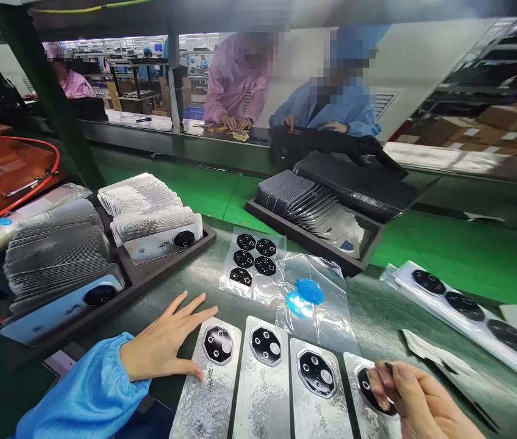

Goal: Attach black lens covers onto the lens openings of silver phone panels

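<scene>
Several silvery phone back panels stand in a row before me, each with a black octagonal camera area at its top. My left hand [167, 341] lies with fingers spread, its thumb touching the edge of the leftmost panel [208, 390]. Beside that are a second panel [261, 390] and a third panel [320, 405]. Over the rightmost panel [368, 421], my right hand [414, 396] is closed in a pinch at the black camera area; what its fingertips hold is too small to make out. A clear sheet of black octagonal stickers [253, 262] lies beyond the panels.
A dark tray [149, 283] of stacked panels stands left, another tray [363, 259] beyond. Clear film [317, 323] with blue round stickers [304, 299] lies mid-table. More black stickers on a strip [466, 305] are at right. Two co-workers [240, 79] [331, 97] work across the aisle.
</scene>
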The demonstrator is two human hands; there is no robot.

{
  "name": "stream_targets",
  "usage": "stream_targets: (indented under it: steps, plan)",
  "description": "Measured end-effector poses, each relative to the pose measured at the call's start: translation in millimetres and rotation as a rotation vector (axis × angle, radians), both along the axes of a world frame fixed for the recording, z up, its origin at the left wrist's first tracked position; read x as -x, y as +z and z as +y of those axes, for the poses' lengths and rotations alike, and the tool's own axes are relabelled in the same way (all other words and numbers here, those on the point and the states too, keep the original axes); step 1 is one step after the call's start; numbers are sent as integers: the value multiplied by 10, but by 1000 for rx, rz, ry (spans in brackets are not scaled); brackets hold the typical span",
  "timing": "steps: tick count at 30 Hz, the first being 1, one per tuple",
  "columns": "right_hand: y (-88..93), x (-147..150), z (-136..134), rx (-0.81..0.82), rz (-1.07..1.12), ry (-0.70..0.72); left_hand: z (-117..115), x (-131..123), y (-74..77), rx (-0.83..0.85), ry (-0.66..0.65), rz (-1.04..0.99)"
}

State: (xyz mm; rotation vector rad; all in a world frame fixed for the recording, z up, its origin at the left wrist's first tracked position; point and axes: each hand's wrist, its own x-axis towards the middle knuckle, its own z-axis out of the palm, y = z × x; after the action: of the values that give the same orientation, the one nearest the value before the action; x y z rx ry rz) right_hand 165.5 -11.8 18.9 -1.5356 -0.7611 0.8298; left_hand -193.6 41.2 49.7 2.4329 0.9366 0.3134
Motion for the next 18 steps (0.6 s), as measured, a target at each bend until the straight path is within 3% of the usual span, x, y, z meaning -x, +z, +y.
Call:
stream_targets:
  steps: [3, 7, 12, 18]
  plan:
    - [120, 93, 11, -51, 70, -51, -39, 28, -51, -90, 50, -106]
    - [108, 85, 6, -56, 147, -102, -97, 49, -103, -267, 16, -265]
    - [30, 13, 29, -9, 197, -97, -151, 13, -79, -431, -103, -150]
    - [9, 6, 62, -8, 201, -123, -132, -41, -43, -414, -208, -135]
